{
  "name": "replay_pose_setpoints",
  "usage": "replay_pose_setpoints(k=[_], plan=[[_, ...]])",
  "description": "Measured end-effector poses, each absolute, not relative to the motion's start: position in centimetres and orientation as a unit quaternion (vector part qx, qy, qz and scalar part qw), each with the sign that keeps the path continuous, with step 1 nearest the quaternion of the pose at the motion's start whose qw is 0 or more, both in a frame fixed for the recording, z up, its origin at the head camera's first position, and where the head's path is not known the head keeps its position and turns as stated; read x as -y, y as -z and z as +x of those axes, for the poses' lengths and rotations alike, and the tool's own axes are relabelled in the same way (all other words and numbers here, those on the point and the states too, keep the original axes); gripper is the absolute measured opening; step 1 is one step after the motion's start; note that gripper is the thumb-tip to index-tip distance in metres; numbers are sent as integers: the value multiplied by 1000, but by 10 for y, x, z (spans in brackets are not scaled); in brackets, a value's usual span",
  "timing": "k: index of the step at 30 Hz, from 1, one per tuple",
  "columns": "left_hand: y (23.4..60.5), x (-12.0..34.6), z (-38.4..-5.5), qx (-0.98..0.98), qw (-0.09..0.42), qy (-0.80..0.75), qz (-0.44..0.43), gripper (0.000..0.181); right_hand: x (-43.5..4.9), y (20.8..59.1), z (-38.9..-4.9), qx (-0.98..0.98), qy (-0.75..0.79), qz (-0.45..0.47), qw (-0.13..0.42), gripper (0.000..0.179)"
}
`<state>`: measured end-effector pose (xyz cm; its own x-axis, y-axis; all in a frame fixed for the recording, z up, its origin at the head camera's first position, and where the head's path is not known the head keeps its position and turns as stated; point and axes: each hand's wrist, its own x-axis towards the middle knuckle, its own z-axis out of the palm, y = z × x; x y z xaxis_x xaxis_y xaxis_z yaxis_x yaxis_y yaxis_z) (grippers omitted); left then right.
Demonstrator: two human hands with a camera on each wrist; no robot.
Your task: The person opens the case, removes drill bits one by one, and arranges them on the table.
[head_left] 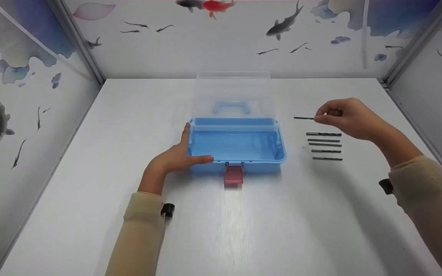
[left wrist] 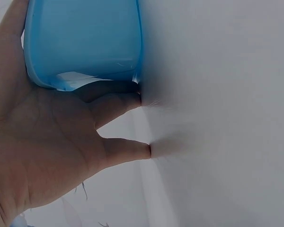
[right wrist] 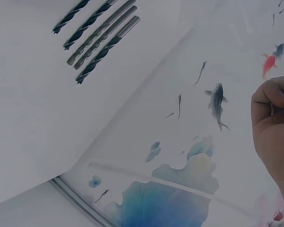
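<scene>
My left hand (head_left: 173, 157) rests against the left end of a blue plastic toolbox (head_left: 254, 167), its thumb over the front rim. In the left wrist view, straight, spread fingers (left wrist: 125, 148) reach down to the table beside the toolbox. The toolbox stands with its clear lid (head_left: 232, 90) tipped back. Over the table to the right, my right hand (head_left: 353, 119) pinches a thin dark drill bit (head_left: 302, 118) between thumb and fingers. In the right wrist view that hand is partly cut off, and its bit is hidden. Several drill bits (head_left: 325, 145) lie in a row below it.
A red latch (head_left: 233, 175) hangs at the toolbox's front, and a blue handle (head_left: 231, 106) shows through the lid. White panels printed with fish (head_left: 284, 23) enclose the white table (head_left: 213, 234) at the back and sides.
</scene>
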<state>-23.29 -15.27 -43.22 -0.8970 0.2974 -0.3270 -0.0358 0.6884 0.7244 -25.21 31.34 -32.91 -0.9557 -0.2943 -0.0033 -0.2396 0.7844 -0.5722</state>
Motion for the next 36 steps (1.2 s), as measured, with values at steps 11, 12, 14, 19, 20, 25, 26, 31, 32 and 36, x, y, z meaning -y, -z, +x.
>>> replay_pose_setpoints(k=[11, 12, 14, 19, 20, 25, 26, 31, 32, 36], plan=[[431, 153, -233, -900, 222, -369, 67, 138, -330, 351, -244, -942, 304, -131, 55, 19], [431, 153, -234, -900, 222, -370, 68, 138, -332, 353, -244, -942, 303, -130, 56, 19], [432, 154, -234, -900, 219, -371, 70, 137, -336, 359, -243, -944, 296, -138, 55, 20], [435, 153, -236, -894, 210, -388, 79, 138, -349, 374, -240, -944, 282, -162, 48, 21], [435, 152, -235, -892, 209, -392, 82, 138, -352, 377, -238, -945, 281, -162, 49, 21], [435, 150, -233, -889, 208, -399, 82, 137, -365, 391, -231, -946, 277, -156, 58, 21], [434, 149, -233, -889, 207, -400, 83, 136, -366, 393, -229, -947, 275, -153, 60, 20], [432, 149, -232, -890, 204, -399, 82, 136, -374, 403, -223, -949, 272, -140, 72, 20], [432, 149, -233, -890, 205, -399, 82, 136, -375, 405, -222, -950, 270, -136, 75, 19], [431, 150, -233, -892, 214, -393, 71, 137, -378, 413, -219, -951, 268, -128, 86, 17]])
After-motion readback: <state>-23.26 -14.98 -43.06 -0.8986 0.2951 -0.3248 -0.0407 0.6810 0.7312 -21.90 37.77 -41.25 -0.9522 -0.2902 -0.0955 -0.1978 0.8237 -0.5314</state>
